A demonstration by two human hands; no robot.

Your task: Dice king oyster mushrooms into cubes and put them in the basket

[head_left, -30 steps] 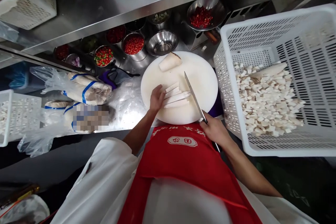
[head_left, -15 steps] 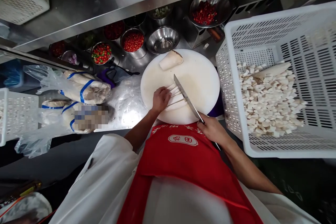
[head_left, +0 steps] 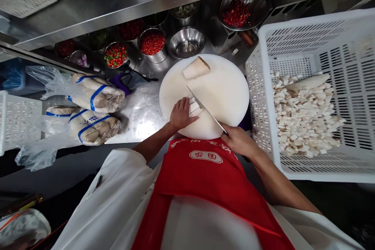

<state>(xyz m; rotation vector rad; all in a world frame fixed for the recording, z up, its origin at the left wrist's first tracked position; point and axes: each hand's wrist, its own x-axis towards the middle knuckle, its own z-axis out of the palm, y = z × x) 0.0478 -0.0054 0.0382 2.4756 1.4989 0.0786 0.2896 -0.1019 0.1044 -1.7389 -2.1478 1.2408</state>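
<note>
Left hand: the left hand (head_left: pixel 182 114) is laid over the white strips (head_left: pixel 195 107), with the thumb held apart from the fingers; whether anything is pinched under the palm cannot be told.
Right hand: the handle of the knife (head_left: pixel 206 110) is gripped by the right hand (head_left: pixel 238 139), and most of it is covered by the closed fingers.
Blade: it is slanted across the right ends of the strips, its tip pointed away from the body; whether the board is touched by its edge cannot be made out.
Strips: they are spread on the round cutting board (head_left: pixel 231 93), their left ends hidden by the hand; how many there are cannot be counted.
Chunk: a thick pale chunk (head_left: pixel 195 68) is set toward the board's far side, apart from the strips.
Basket: small pale pieces (head_left: pixel 304 121) are heaped in the white basket (head_left: pixel 266 70), whose right side is cut off.
Bags: the lettering on the blue-striped bags (head_left: pixel 96 127) is too small to be read.
Bowls: the rearmost metal bowls are shadowed and partly hidden by the shelf (head_left: pixel 117 0).
</note>
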